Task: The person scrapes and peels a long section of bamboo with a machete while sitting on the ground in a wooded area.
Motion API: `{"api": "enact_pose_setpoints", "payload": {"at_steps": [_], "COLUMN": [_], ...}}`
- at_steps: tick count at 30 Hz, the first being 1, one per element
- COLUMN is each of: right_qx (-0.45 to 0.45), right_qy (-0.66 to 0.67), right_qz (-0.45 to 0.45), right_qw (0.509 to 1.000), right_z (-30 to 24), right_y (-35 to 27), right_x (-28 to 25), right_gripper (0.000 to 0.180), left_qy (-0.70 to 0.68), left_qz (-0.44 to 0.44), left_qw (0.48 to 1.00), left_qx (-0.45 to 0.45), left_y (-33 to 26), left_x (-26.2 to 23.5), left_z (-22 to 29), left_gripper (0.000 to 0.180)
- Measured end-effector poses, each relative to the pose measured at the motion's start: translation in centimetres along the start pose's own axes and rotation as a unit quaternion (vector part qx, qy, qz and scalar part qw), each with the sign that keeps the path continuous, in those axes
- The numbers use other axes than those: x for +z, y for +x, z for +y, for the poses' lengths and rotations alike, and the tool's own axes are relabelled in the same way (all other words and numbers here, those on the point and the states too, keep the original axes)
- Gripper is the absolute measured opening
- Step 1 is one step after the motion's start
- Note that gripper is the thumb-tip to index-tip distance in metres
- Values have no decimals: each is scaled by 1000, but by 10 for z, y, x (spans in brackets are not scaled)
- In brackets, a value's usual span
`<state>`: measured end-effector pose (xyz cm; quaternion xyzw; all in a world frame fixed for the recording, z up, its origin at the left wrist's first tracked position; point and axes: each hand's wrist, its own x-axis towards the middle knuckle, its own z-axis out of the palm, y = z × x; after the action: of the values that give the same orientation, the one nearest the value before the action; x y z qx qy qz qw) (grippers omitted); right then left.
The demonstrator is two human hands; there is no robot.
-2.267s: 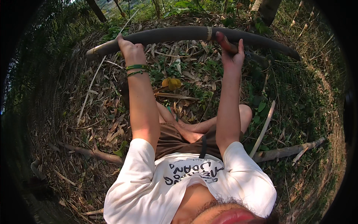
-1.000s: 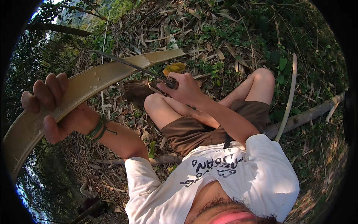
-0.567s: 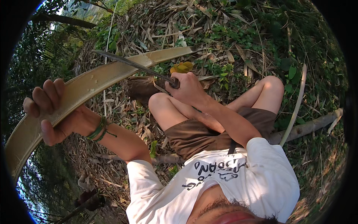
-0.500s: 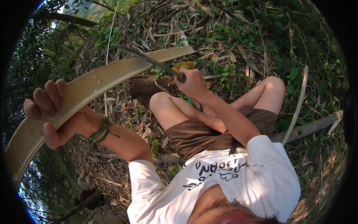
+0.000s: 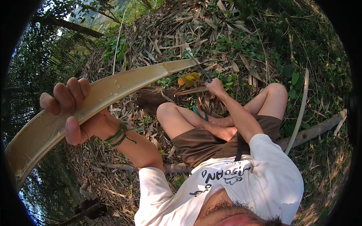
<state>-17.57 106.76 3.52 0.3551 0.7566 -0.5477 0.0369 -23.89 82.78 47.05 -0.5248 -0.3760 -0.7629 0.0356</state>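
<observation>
A long, curved split-bamboo strip (image 5: 117,86) runs from the lower left up to a narrow end near the top middle. My left hand (image 5: 92,125) grips its wide part, with fingers over the far edge and thumb on the near side. Farther right, my right hand (image 5: 215,87) is closed around the handle of a long, thin-bladed knife (image 5: 200,67). The blade slants up and left at the strip's far end; whether it touches the bamboo I cannot tell.
My bent legs (image 5: 175,118) are crossed on leaf litter, a green sandal (image 5: 200,113) on one foot. Beyond them are a dark log (image 5: 151,98) and yellow leaves (image 5: 188,79). To the right, a pale strip (image 5: 301,109) leans across a pole (image 5: 316,129).
My right hand and the knife have moved right and slightly down, toward the strip's narrow end. My left hand has shifted right, still holding the bamboo.
</observation>
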Motion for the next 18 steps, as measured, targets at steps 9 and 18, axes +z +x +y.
{"api": "enact_pose_setpoints", "payload": {"at_steps": [9,18], "right_qx": [-64,-41], "right_qy": [-78,-100], "right_qz": [-78,-79], "right_qw": [992,991], "right_z": [-27,0], "right_y": [-9,-71], "right_x": [-10,-33], "right_gripper": [34,39], "left_qy": [25,222], "left_qz": [40,126], "left_qw": [999,967], "left_qx": [16,-11], "left_y": [19,61], "left_x": [-9,23], "left_z": [41,70], "left_gripper": [26,27]}}
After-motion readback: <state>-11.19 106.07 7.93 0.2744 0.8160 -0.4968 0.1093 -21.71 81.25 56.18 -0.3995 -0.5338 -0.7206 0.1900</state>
